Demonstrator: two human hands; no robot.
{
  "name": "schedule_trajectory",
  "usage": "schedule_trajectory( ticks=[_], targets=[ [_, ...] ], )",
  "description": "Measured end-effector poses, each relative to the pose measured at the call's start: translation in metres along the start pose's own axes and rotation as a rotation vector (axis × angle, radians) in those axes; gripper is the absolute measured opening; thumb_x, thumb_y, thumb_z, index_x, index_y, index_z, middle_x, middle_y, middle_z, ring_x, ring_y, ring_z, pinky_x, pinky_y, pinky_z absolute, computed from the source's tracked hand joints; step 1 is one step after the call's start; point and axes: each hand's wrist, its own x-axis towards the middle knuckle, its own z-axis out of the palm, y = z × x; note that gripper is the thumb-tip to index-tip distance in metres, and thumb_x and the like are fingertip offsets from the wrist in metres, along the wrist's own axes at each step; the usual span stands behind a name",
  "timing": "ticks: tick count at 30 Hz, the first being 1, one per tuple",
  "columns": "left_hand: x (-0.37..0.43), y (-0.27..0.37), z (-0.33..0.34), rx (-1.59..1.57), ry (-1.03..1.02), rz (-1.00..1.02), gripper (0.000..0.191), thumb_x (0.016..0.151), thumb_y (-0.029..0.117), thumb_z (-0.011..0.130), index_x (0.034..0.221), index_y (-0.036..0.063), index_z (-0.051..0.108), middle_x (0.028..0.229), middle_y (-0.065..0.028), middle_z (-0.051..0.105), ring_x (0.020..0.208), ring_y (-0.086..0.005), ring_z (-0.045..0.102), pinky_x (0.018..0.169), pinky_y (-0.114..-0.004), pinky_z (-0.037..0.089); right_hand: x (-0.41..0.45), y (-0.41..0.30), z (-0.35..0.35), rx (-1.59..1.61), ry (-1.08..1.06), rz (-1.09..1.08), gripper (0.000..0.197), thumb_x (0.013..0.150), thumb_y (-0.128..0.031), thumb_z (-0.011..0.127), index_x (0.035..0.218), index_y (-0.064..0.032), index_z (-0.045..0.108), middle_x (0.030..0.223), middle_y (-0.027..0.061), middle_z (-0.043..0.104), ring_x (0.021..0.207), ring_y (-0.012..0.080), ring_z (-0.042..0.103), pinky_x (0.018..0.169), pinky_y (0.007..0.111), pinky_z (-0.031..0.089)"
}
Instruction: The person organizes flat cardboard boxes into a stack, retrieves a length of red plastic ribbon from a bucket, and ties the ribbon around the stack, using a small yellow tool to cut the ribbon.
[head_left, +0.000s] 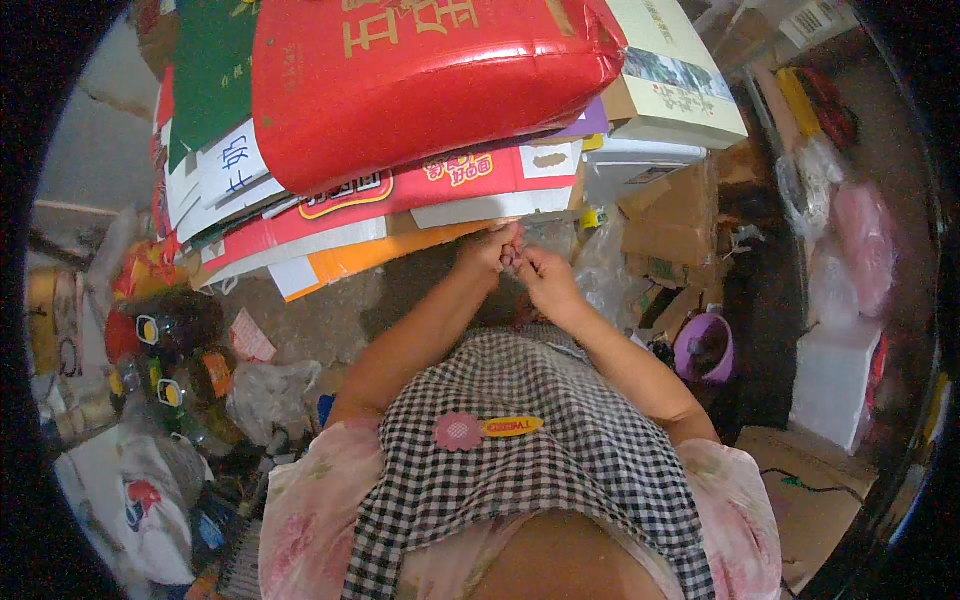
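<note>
Just below the front edge of a stack of flattened cardboard, my left hand and my right hand meet with fingers curled and fingertips together. Something small and pinkish shows at the fingertips, but I cannot tell whether it is a string or just skin. Nearest to my hands is the stack's lowest layer, an orange cardboard sheet. A red printed carton lies above it. On top rests a big glossy red box with gold characters, beside a dark green box and a cream box.
Large plastic bottles and a clear plastic bag crowd the left. To the right are a brown carton, a purple bucket, a white foam box and pink plastic bags. A cable crosses cardboard at lower right.
</note>
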Motion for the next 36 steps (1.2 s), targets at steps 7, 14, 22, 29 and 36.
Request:
schedule_trajectory(
  ticks=[7, 14, 22, 29, 36],
  targets=[
    [0.013, -0.008, -0.005, -0.093, 0.157, -0.175, 0.013, 0.080, 0.021, 0.058, 0.084, 0.0094, 0.055, 0.065, 0.0021, 0.049, 0.046, -0.0062, 0.036, 0.038, -0.020, 0.026, -0.013, -0.021, 0.001, -0.193, 0.004, -0.038, 0.022, 0.083, -0.020, 0.046, 0.082, -0.0001, 0.054, 0.075, 0.0209, 0.056, 0.068, 0.0345, 0.056, 0.062, 0.041, 0.043],
    [-0.016, 0.037, 0.028, -0.282, 0.018, -0.305, 0.014, 0.085, 0.027, 0.048, 0.083, 0.0126, 0.050, 0.062, 0.0028, 0.046, 0.040, -0.0041, 0.028, 0.034, -0.017, 0.020, 0.007, 0.018, -0.011, -0.315, -0.044, -0.070, 0.023, 0.083, -0.018, 0.047, 0.074, 0.0017, 0.056, 0.061, 0.0141, 0.055, 0.054, 0.0227, 0.051, 0.053, 0.035, 0.040],
    [0.029, 0.001, 0.025, -0.145, 0.193, -0.040, 0.011, 0.082, 0.020, 0.049, 0.082, 0.0099, 0.053, 0.060, 0.0022, 0.045, 0.043, -0.0069, 0.034, 0.036, -0.022, 0.025, 0.022, -0.019, -0.027, -0.731, -0.185, -0.251, 0.023, 0.079, -0.020, 0.047, 0.075, -0.0007, 0.058, 0.070, 0.0242, 0.055, 0.068, 0.0395, 0.054, 0.060, 0.046, 0.041],
    [0.043, -0.013, 0.026, -0.093, 0.296, 0.136, 0.013, 0.079, 0.019, 0.051, 0.080, 0.0065, 0.055, 0.060, 0.0019, 0.046, 0.047, -0.0085, 0.035, 0.038, -0.025, 0.027, 0.011, -0.033, -0.035, -0.774, -0.239, -0.348, 0.026, 0.081, -0.023, 0.048, 0.073, 0.0005, 0.055, 0.067, 0.0245, 0.054, 0.066, 0.0412, 0.053, 0.060, 0.047, 0.040],
    [-0.030, 0.008, -0.012, 0.008, 0.383, 0.277, 0.023, 0.080, 0.033, 0.052, 0.080, 0.0104, 0.055, 0.066, 0.0007, 0.052, 0.050, -0.0071, 0.040, 0.041, -0.022, 0.029, -0.012, -0.069, -0.061, -0.839, -0.450, -0.479, 0.015, 0.080, -0.013, 0.049, 0.087, -0.0014, 0.054, 0.066, 0.0223, 0.054, 0.065, 0.0393, 0.054, 0.058, 0.044, 0.043]
  ],
)
